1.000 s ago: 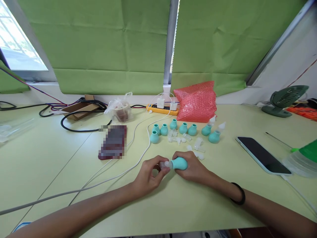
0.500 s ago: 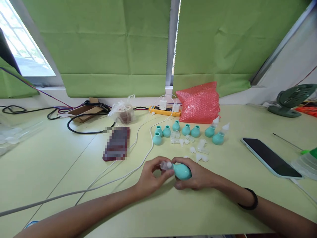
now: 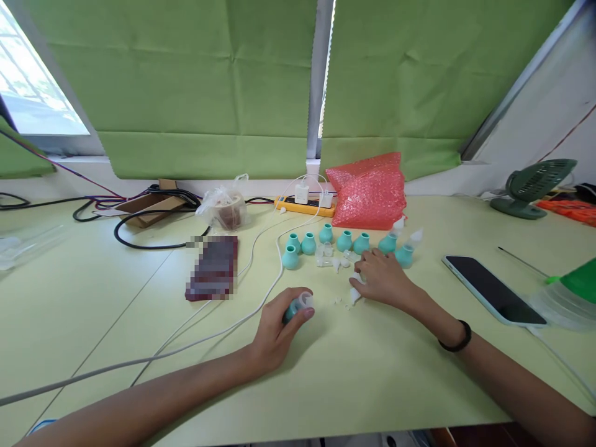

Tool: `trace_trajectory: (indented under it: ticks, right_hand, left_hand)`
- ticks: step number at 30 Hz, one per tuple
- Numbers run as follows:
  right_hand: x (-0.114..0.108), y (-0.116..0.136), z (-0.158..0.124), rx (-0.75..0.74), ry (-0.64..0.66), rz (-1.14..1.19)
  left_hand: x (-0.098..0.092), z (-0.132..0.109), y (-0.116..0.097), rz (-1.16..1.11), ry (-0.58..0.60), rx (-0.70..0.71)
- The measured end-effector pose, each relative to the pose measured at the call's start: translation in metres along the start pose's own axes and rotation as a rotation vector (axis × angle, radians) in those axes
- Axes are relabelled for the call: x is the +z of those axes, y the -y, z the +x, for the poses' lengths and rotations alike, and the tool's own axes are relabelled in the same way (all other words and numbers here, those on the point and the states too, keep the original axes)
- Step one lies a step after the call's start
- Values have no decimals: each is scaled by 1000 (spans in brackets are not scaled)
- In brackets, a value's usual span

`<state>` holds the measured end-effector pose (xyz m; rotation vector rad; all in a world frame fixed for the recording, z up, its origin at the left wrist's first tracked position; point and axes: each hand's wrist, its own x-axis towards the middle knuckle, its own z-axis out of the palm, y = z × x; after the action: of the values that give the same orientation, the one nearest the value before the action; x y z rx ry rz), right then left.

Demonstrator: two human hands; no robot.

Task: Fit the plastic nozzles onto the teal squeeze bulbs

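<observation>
My left hand point(image 3: 278, 326) is wrapped round a teal rubber bulb point(image 3: 293, 307) with a clear plastic neck, resting on the pale green table point(image 3: 116, 310). My right hand point(image 3: 384, 279) lies farther back, fingers curled over small white plastic tips point(image 3: 354, 295) on the table; a white tip shows under the thumb. Just beyond it stand several teal bulbs point(image 3: 326, 234) in a row, two of them at the right with white nozzles point(image 3: 416, 236) fitted. Clear plastic pieces point(image 3: 326, 257) lie among them.
A red bubble-wrap bag point(image 3: 370, 189) and a yellow power strip point(image 3: 305, 205) sit at the back. A white cable point(image 3: 223, 326) crosses the table to the left. A phone point(image 3: 493, 290) lies at right, a blurred dark red item point(image 3: 213, 267) at left, a green fan point(image 3: 531, 186) far right.
My right hand let go of the teal bulb and moved back and right to the loose white tips. My left hand now holds the bulb alone.
</observation>
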<state>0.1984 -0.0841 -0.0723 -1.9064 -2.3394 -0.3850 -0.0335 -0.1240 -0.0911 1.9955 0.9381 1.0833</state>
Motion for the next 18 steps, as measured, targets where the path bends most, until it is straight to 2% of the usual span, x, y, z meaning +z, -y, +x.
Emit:
trace_trajectory:
  ticks: [1, 3, 6, 9, 11, 14, 18]
  right_hand:
    - [1, 0, 0, -16, 11, 35]
    - [-2, 4, 0, -63, -45, 163]
    - [-13, 19, -7, -207, -149, 531]
    - [-22, 36, -17, -326, -72, 964]
    - [-23, 43, -22, -303, -48, 1145]
    - [-21, 43, -23, -281, -13, 1230]
    - [-23, 35, -19, -398, 95, 1164]
  left_hand:
    - [0, 0, -1, 42, 22, -4]
    - [-1, 2, -3, 104, 55, -17]
    - [-2, 3, -5, 152, 83, -43]
    - [-1, 1, -4, 164, 98, -29]
    - [0, -1, -2, 154, 93, 8]
    - [2, -2, 0, 146, 84, 102]
    - [3, 1, 1, 142, 60, 155]
